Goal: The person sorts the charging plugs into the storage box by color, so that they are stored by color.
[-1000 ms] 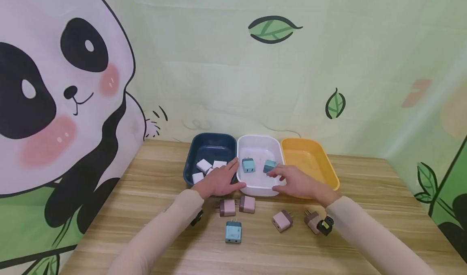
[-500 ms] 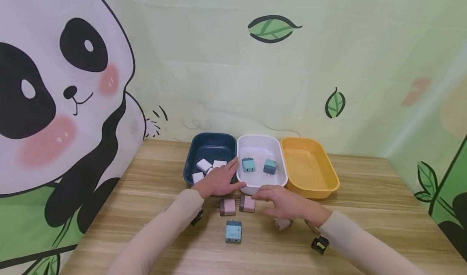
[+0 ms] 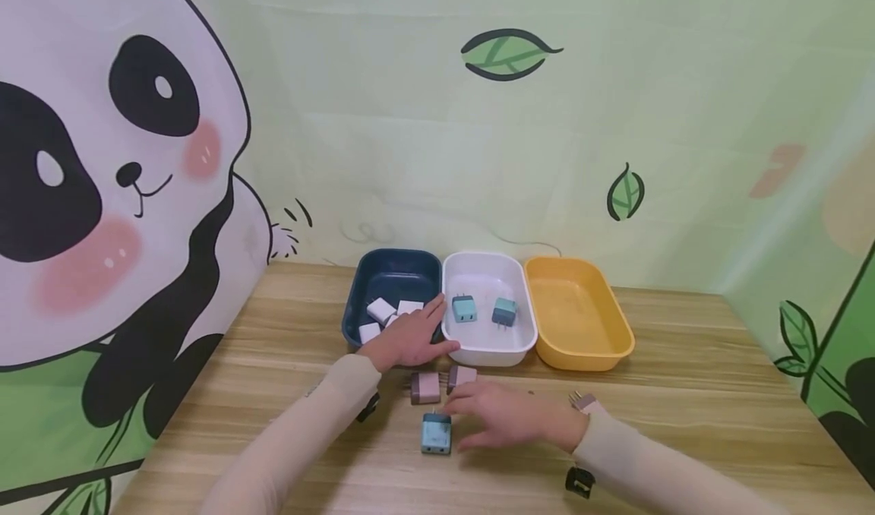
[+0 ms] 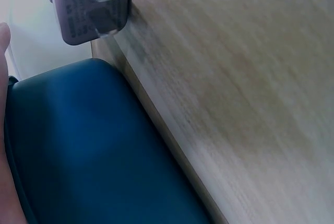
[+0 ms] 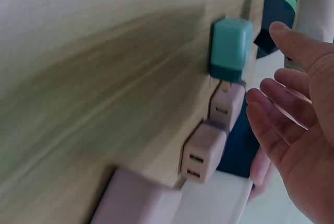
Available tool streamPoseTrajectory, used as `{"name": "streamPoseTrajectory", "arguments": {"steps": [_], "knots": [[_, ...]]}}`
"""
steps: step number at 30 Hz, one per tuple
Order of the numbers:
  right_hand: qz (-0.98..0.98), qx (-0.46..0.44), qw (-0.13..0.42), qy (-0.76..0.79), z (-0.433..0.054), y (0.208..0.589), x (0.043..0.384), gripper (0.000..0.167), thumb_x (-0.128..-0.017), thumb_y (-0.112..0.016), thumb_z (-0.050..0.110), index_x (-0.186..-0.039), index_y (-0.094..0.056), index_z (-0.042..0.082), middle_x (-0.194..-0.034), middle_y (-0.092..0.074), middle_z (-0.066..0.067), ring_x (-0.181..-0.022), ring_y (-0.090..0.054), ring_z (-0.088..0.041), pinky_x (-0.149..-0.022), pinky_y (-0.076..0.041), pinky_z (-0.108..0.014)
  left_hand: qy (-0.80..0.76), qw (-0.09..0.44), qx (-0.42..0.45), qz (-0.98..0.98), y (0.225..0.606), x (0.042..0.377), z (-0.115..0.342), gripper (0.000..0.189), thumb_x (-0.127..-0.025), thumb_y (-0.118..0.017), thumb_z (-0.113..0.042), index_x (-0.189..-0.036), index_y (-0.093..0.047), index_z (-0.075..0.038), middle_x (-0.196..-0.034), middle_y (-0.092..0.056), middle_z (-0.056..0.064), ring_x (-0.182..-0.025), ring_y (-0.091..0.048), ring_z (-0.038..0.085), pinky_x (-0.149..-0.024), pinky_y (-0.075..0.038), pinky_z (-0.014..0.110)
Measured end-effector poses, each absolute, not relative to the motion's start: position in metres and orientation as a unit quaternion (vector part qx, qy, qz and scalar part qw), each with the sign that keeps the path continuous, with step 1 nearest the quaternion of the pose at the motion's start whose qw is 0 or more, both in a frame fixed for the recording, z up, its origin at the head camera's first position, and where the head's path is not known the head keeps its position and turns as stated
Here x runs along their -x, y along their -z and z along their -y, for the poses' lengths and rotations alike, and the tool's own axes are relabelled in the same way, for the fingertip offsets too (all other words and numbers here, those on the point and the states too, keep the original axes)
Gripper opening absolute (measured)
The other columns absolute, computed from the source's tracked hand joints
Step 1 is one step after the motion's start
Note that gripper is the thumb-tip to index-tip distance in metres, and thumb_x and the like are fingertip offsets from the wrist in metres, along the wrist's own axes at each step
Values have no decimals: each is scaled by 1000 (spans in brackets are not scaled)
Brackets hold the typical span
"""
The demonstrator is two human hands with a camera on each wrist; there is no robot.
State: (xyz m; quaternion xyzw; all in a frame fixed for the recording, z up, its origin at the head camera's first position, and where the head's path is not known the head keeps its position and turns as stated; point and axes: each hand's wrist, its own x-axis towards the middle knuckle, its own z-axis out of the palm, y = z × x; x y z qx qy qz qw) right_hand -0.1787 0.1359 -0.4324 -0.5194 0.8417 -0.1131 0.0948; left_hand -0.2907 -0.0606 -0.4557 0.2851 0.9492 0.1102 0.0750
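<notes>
My left hand (image 3: 410,339) rests with straight fingers over the adjoining rims of the navy bin (image 3: 399,260) and the white bin (image 3: 489,357). My right hand (image 3: 509,415) hovers just right of a teal plug charger (image 3: 436,433) on the table, thumb and fingers apart and holding nothing. In the right wrist view that charger (image 5: 229,44) stands opposite the thumb. Behind it lie two pink chargers, one on the left (image 3: 425,388) and one on the right (image 3: 462,377). Another pink charger (image 3: 586,402) shows beside the right sleeve, partly hidden.
Two teal chargers, one left (image 3: 465,308) and one right (image 3: 504,311), lie inside the white bin. Several white chargers (image 3: 381,310) sit in the navy bin. A yellow bin (image 3: 581,310) stands right of the white one, all against the printed backdrop (image 3: 383,120).
My right hand has let go of a teal charger in the white bin, then drawn back over the table toward the teal charger in front. My left hand has stayed in place.
</notes>
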Motion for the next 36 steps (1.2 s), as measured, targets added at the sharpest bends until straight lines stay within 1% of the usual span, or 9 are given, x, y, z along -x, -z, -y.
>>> {"name": "streamPoseTrajectory", "arguments": {"steps": [9,15,21,26,36], "knots": [[-828,542,101,104,-123,440,180,49,-86,-68,40,-127,-59,15,-124,-56,3,-111,-51,-5,-95,-41,-20,-113,71,-289,-948,456,290,62,89,-89,-41,-66,-152,-14,-9,-158,-9,5,-135,-33,29,-107,-30,43],[-826,548,91,88,-119,442,183,50,-85,-69,40,-127,-59,14,-121,-56,2,-109,-51,-6,-95,-41,-21,-103,67,-295,-948,457,292,62,92,-88,-37,-70,-152,-13,-9,-158,-8,5,-134,-35,29,-107,-31,42],[-827,552,90,62,-116,447,188,52,-84,-70,41,-127,-59,15,-119,-56,2,-106,-52,-5,-93,-42,-19,-104,69,-297,-947,457,292,62,91,-88,-37,-69,-152,-13,-9,-158,-8,5,-134,-34,29,-107,-31,42],[-830,546,101,56,-114,448,189,53,-83,-68,46,-127,-58,16,-120,-56,4,-104,-52,-2,-92,-42,-18,-108,70,-294,-947,458,292,62,90,-89,-40,-67,-152,-14,-9,-158,-9,5,-135,-34,29,-107,-31,42],[-826,550,109,53,-110,450,190,47,-84,-71,37,-125,-58,18,-118,-57,6,-103,-52,-1,-92,-42,-18,-114,71,-292,-947,456,291,62,89,-89,-42,-65,-152,-14,-9,-158,-9,5,-135,-33,28,-107,-31,42]]}}
